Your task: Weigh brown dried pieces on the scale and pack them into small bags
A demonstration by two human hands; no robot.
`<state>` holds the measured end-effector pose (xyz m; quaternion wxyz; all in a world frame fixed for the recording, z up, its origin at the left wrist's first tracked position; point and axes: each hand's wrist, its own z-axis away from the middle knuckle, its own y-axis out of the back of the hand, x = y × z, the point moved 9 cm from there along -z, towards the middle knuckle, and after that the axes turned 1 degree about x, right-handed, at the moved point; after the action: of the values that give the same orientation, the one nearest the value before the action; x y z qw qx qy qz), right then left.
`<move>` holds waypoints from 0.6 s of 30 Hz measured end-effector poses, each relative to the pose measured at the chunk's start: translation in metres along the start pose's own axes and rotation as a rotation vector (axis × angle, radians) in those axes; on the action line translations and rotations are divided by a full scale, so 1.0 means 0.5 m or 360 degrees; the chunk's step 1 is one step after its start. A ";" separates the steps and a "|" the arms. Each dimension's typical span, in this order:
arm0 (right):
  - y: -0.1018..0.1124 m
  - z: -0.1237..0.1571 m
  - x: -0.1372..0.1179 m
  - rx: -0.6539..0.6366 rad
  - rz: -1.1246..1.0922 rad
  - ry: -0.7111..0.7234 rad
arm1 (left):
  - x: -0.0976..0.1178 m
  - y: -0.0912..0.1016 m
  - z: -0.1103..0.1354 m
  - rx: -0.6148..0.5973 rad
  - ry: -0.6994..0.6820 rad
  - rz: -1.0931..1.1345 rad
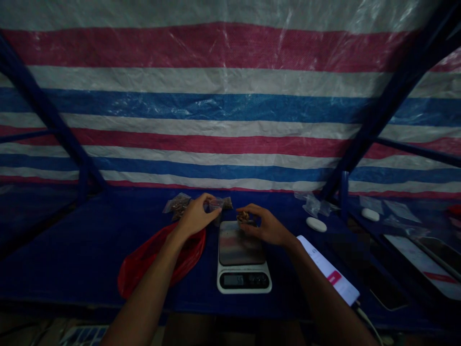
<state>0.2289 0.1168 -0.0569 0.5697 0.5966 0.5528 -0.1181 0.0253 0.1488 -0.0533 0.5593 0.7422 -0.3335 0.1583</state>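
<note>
Scale (236,245) mid-frame: right hand (268,226) just above its pan, fingers (249,208) curled and pinching brown bits (244,216); left hand (196,216) just behind it, fingers (212,211) closed on small clear bag (216,204); red bag (162,259) to its left.

A makeshift market stall or small packing stand is shown, set up under temporary cover rather than inside a finished room. The place is marked as one for weighing and bagging goods by a digital scale (244,257), which is placed at the centre of a table covered in dark blue sheeting (72,269). Small clear plastic packets (177,205) are laid just behind the scale and to its left, and a red plastic bag (162,259) is spread beside it on the same side. A lit smartphone (329,271) is placed to the right of the scale. Behind the scale, a striped red, white and blue tarpaulin (230,115) is hung as a wall, and it is braced by dark blue metal frame poles (46,105).
</note>
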 end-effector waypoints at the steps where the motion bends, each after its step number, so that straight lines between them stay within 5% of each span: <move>1: 0.000 0.000 -0.005 0.0016 -0.0027 0.0012 | 0.010 0.005 0.007 -0.0026 -0.0037 0.0057; 9: -0.007 -0.005 -0.002 0.0062 -0.0120 0.0060 | 0.072 -0.004 0.059 -0.0328 -0.0192 0.0066; 18: -0.018 0.004 -0.021 0.0015 0.0005 0.0262 | 0.094 -0.041 0.077 -0.0359 -0.0277 0.0115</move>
<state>0.2190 0.1075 -0.0542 0.5197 0.6078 0.5963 -0.0705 0.0680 0.1007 -0.0522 0.6022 0.6730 -0.4228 0.0747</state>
